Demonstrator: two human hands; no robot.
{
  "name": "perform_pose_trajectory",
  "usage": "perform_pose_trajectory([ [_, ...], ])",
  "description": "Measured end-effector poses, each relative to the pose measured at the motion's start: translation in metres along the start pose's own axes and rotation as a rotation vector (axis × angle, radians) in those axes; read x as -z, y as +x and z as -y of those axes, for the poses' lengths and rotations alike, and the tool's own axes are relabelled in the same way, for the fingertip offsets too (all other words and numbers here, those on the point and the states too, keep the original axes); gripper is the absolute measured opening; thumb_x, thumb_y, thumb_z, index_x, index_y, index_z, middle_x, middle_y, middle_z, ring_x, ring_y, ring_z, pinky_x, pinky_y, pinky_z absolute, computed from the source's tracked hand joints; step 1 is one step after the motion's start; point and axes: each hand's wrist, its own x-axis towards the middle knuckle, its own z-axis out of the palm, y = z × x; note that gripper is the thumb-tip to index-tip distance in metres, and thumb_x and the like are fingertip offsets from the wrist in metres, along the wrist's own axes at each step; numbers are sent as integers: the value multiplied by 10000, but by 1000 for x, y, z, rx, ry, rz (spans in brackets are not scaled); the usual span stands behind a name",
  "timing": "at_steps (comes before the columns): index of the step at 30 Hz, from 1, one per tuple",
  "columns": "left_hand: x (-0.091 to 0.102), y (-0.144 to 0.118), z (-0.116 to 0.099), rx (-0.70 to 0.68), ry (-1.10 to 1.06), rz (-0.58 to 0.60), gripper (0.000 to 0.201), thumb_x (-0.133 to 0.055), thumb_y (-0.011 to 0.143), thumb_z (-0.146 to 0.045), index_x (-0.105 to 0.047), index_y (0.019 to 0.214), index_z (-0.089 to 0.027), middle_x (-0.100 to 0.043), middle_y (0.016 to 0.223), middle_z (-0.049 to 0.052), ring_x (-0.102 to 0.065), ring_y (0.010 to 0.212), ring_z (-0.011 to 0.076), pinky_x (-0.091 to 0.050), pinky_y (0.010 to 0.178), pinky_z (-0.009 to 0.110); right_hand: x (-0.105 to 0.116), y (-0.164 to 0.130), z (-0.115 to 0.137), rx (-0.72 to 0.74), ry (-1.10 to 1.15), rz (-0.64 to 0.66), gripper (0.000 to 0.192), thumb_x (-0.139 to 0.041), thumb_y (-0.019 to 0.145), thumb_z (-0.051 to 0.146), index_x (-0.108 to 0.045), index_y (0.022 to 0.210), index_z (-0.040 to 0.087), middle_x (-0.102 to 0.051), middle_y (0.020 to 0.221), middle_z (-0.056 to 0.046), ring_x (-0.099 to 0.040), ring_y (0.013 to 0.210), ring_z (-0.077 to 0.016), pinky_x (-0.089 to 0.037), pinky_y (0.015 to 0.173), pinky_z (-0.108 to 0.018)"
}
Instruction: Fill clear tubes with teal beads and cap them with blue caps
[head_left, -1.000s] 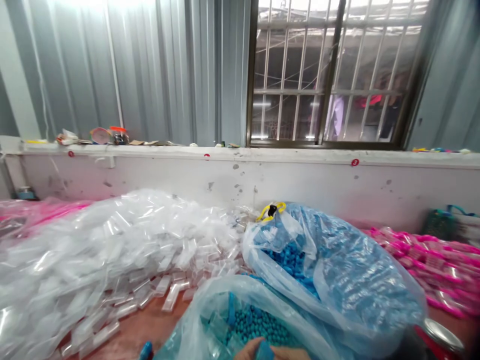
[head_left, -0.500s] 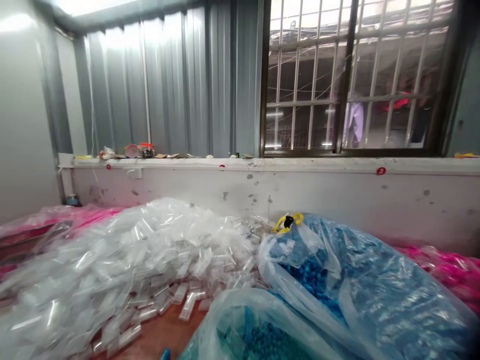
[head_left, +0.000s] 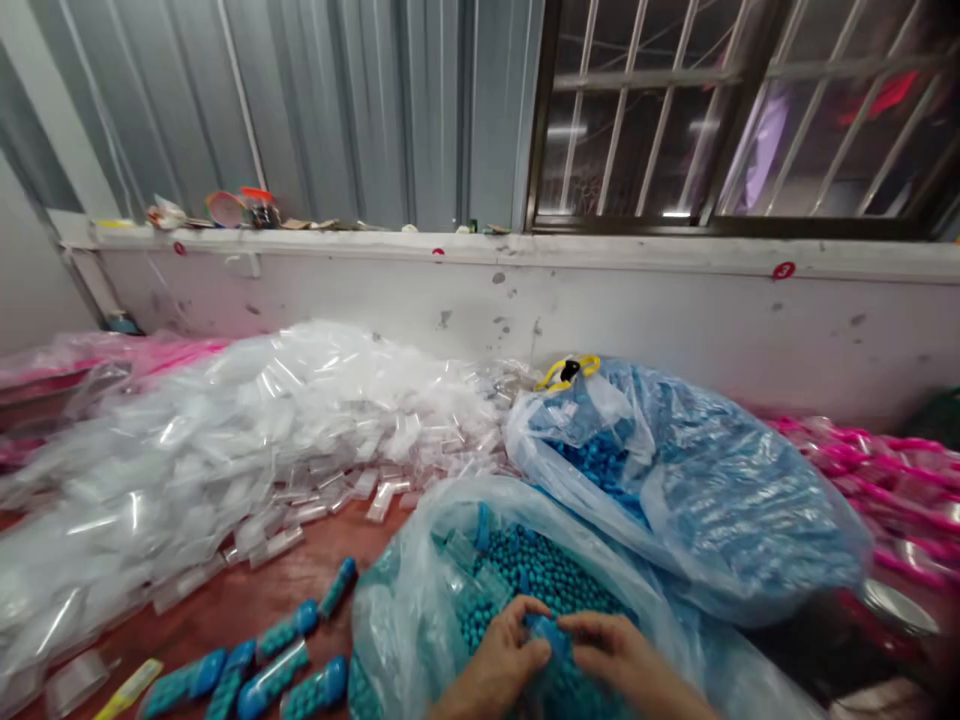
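Note:
My left hand point(head_left: 504, 650) and my right hand point(head_left: 619, 655) meet over an open plastic bag point(head_left: 401, 560) of teal beads point(head_left: 540, 555). Between their fingertips is a small blue cap point(head_left: 546, 630), smeared by motion; whether a tube is attached below it I cannot make out. Both hands are closed around it. A clear tube point(head_left: 491, 585) and an upright blue-capped piece point(head_left: 482, 525) rest among the beads. Left of the bag, several bead-filled tubes with blue caps point(head_left: 274, 680) lie on the red table point(head_left: 352, 540).
A large heap of clear empty tubes point(head_left: 315, 420) covers the left and back. Behind the bead bag lies a bag of blue caps point(head_left: 720, 490) with a yellow tie point(head_left: 568, 372). Pink items point(head_left: 862, 460) lie at right, and a yellow tool point(head_left: 129, 690) at front left.
The view has tilted down, bringing both hands, the bead bag's contents and the filled tubes into sight. Neither hand was visible before.

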Motion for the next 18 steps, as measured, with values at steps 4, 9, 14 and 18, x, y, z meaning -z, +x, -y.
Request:
perform_pose_trajectory([
  [4,-9,-10,-26,57,100,35,346,-508,686,-342,-408,986,-202,-441,610,-92,-310,337,19,-316,343,159,0,5,2,-168,225,-134,580,-631,561,430,-581,1061,141,-596,719,-1,-499,458,-103,-438,414,-241],
  [9,-17,-10,-27,23,184,-78,439,-470,718,-241,-379,1146,-209,-471,706,-62,-350,391,32,-365,408,185,-7,-1,11,-49,-56,-124,496,-487,738,444,-568,1132,155,-633,1018,-89,-588,900,-220,-466,800,-332],
  [14,-27,-9,-30,-153,88,-156,372,-502,710,-217,-500,1072,-132,-565,846,15,-519,797,142,-412,763,262,-29,-5,-9,8,-405,-43,879,-613,603,227,-198,1371,128,-324,1365,-153,-356,1221,-257,-339,965,-353],
  [18,-29,-8,-38,-83,41,-110,351,-526,685,-245,-539,1008,-107,-566,763,8,-521,738,141,-406,729,260,-40,2,-35,54,-626,-123,1008,-592,585,147,10,1393,156,-455,1220,-155,-577,979,-258,-494,739,-304],
])
